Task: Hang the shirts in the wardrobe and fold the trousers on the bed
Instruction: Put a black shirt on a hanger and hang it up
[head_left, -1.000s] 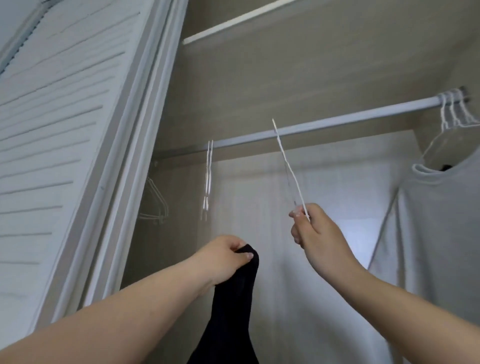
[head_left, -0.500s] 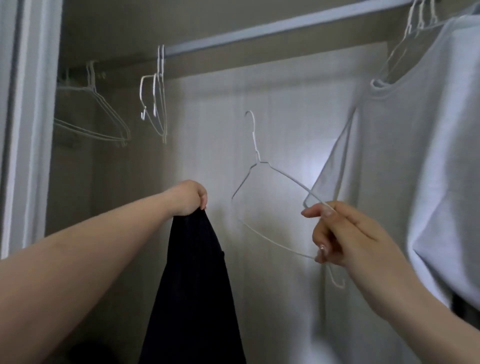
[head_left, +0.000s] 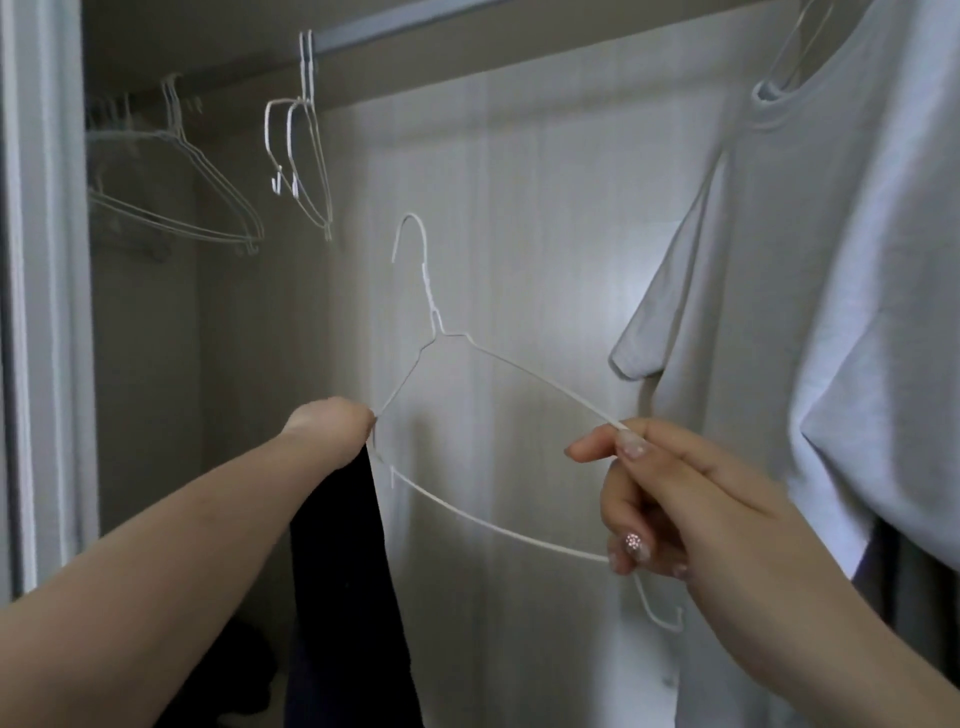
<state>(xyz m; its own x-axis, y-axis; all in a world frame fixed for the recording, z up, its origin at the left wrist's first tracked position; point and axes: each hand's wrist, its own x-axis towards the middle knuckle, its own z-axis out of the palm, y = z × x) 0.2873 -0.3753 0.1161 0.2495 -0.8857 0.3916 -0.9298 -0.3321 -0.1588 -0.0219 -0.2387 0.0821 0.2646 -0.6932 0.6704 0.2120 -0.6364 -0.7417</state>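
The inside of a pale, wood-grained wardrobe (head_left: 519, 218) fills the view, its white door frame (head_left: 41, 291) standing along the left edge and a grey metal hanging rail (head_left: 374, 28) crossing the top. From that rail a pair of empty white wire hangers (head_left: 306, 156) dangles edge-on, and further left, in the dim corner, a few more empty white wire hangers (head_left: 176, 208) hang together. On the right a light grey short-sleeved T-shirt (head_left: 831, 312) hangs on its own hanger, its sleeve falling towards the middle of the wardrobe. In front of the back panel the person holds a single white wire hanger (head_left: 452, 340) free of the rail, hook upward and tilted a little to the left. The right hand (head_left: 675, 499) has it in a clenched grip: thumb and forefinger pinch the upper shoulder wire while the lower fingers curl round the bottom bar. The left hand (head_left: 332, 431) is closed in a grip on the top of a dark navy garment (head_left: 343, 582), which hangs straight down from the fist; that hand sits right at the hanger's left corner, though whether the cloth is already over the wire cannot be told.
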